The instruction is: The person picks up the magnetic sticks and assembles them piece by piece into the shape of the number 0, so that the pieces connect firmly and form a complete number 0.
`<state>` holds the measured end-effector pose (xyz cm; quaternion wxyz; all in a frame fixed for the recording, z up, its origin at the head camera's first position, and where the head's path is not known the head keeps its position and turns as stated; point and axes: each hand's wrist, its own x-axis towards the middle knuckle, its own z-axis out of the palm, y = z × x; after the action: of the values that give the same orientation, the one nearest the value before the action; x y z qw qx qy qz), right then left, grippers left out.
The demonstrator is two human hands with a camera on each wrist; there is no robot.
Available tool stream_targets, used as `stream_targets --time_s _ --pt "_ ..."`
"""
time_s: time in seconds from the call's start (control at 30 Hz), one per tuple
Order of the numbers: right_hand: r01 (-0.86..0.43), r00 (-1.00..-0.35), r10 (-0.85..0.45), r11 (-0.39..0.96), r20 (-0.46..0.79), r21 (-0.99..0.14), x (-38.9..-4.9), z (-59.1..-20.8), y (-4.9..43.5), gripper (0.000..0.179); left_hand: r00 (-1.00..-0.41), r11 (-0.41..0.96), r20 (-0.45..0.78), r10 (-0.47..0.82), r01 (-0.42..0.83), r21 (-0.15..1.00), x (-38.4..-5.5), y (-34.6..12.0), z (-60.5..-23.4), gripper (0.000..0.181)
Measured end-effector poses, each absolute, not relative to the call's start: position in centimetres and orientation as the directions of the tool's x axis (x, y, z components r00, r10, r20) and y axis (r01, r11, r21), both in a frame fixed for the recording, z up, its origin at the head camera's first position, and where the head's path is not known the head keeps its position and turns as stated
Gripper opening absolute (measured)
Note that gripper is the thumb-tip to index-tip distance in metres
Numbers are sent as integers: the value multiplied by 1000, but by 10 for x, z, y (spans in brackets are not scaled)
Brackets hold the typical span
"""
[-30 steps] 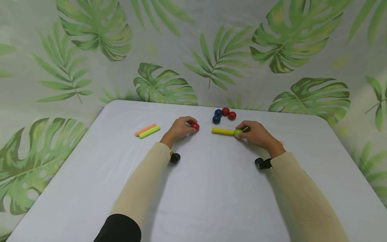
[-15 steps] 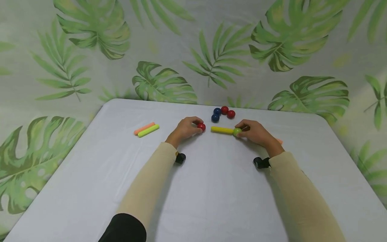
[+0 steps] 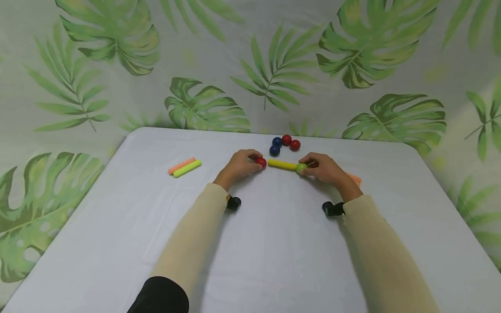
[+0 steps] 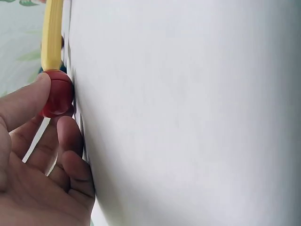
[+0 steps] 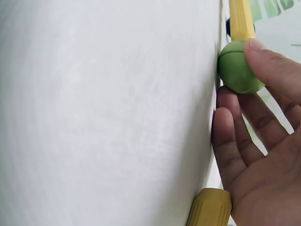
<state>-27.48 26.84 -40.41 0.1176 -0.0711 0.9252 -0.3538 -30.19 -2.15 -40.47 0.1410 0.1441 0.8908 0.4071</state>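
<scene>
My left hand (image 3: 239, 167) pinches a red ball (image 3: 260, 163) between thumb and fingers. The ball is right at the left end of a yellow stick (image 3: 282, 164), and in the left wrist view the stick's end overlaps the top of the red ball (image 4: 60, 94). On the stick's right end sits a green ball (image 3: 301, 168), pinched by my right hand (image 3: 322, 168). In the right wrist view, my thumb lies along the green ball (image 5: 237, 68) where it meets the yellow stick (image 5: 241, 19). Stick and balls lie low over the white table.
Behind the stick, two blue balls (image 3: 275, 150) and two red balls (image 3: 295, 145) form a cluster. An orange stick (image 3: 182, 165) and a yellow-green stick (image 3: 188, 168) lie at left. Another orange stick (image 3: 355, 179) is partly hidden behind my right wrist. Another yellow stick (image 5: 210, 209) shows near my right palm.
My left hand has brought the red ball rightward, and my right hand has shifted the yellow stick slightly left. The gap between ball and stick has closed. The view has shifted a little.
</scene>
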Motion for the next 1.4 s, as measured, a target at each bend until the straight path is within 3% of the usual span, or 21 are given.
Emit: stream_targets --time_s 0.87,1.4 --pt "-39 -954 -236 712 -186 -702 -274 -401 267 31 -900 623 -156 408 149 768 -310 -22 -407 38" --pt "-98 -968 -223 763 -118 -640 -278 -399 251 32 -913 655 -131 387 172 736 -308 -28 -405 38"
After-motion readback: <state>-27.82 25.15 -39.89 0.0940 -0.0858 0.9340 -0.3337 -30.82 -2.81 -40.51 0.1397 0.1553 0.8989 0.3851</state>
